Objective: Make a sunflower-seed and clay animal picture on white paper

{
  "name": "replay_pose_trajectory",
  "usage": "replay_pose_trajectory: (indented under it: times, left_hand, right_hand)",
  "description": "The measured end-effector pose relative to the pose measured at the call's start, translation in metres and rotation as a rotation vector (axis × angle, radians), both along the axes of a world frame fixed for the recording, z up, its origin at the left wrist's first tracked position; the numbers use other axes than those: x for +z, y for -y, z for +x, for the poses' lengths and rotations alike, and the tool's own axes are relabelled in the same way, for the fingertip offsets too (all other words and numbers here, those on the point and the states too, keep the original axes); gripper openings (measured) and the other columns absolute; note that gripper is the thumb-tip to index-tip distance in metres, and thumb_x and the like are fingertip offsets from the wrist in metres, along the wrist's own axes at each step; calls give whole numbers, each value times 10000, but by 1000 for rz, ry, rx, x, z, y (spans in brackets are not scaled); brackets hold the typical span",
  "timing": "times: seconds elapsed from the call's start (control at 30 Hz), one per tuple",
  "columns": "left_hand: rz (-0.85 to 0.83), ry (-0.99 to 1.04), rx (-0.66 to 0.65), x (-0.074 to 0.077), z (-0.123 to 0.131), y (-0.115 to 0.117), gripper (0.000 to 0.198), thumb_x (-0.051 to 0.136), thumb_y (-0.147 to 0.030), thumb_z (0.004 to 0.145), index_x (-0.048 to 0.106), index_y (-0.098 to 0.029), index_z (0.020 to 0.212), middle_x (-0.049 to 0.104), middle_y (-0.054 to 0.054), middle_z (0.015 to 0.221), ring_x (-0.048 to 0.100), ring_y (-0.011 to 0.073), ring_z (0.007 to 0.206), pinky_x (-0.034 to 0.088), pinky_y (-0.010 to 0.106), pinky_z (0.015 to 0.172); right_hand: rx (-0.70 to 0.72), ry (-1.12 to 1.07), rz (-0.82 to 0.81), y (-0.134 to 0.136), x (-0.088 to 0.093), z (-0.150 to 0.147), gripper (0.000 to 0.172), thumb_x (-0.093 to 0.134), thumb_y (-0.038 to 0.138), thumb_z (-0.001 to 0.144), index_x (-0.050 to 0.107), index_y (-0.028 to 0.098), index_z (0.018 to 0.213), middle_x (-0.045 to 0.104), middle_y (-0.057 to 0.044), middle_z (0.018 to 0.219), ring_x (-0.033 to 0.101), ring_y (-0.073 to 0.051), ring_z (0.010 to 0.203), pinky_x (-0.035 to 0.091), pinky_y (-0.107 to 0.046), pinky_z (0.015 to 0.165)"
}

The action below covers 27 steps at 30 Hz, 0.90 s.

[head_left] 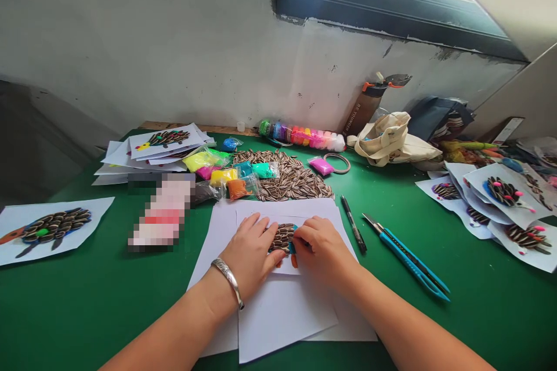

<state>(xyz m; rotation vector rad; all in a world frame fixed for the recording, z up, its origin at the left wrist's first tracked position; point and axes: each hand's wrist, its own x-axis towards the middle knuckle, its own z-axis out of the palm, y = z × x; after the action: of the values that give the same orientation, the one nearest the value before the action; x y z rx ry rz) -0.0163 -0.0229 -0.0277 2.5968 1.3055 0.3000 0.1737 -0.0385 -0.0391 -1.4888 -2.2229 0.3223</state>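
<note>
Between my two hands lies a figure of striped sunflower seeds (284, 236) pressed in rows on blue clay (292, 247), with small orange clay feet (295, 261) below. It sits on white paper (282, 313). My left hand (249, 249) rests over the figure's left part, fingers stretched out and thumb along its lower edge. A silver bangle (228, 281) circles that wrist. At the figure's right end my right hand (322, 245) has thumb and fingers pinched together against the blue clay. Whatever is between those fingertips is hidden.
Behind the paper lie loose sunflower seeds (287, 177) and bagged clay (224, 176). A pen (353, 224) and blue tweezers (411, 261) lie right. Finished seed pictures lie left (56, 229) and right (505, 197). Farther back are a cloth bag (391, 139) and bottle (364, 110).
</note>
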Motion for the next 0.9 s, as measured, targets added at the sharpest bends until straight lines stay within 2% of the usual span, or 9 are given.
replay_pose_trajectory:
  times: [0.27, 0.6, 0.77, 0.9]
  left_hand:
    - [-8, -26, 2, 2, 2, -1, 465, 630, -318, 832, 576, -71, 1223, 595, 169, 1226, 446, 364, 1229, 394, 506, 1039]
    - [-18, -46, -2, 3, 2, -1, 463, 607, -314, 845, 561, -70, 1235, 590, 172, 1232, 445, 364, 1229, 391, 508, 1039]
    - [-15, -12, -8, 4, 1, 0, 432, 603, -289, 845, 551, -87, 1223, 600, 165, 1198, 451, 345, 1213, 393, 522, 1026]
    - [-15, 7, -24, 4, 0, 0, 373, 588, -269, 852, 557, -108, 1187, 595, 165, 1193, 454, 330, 1200, 391, 529, 1016]
  right_hand:
    - [12, 27, -19, 0, 4, -1, 276, 584, 74, 794, 635, 201, 554, 570, -6, 643, 491, -135, 682, 295, -278, 679]
    - [21, -36, -20, -4, -1, 3, 259, 578, 87, 794, 640, 201, 570, 579, 3, 618, 496, -130, 663, 316, -274, 680]
    - [-66, -87, -18, -13, 6, 18, 151, 569, 153, 833, 678, 186, 734, 598, -11, 679, 513, -145, 694, 350, -257, 652]
    - [-119, -76, -12, -24, 12, 25, 159, 547, 161, 842, 663, 180, 735, 603, -11, 696, 518, -146, 701, 361, -252, 649]
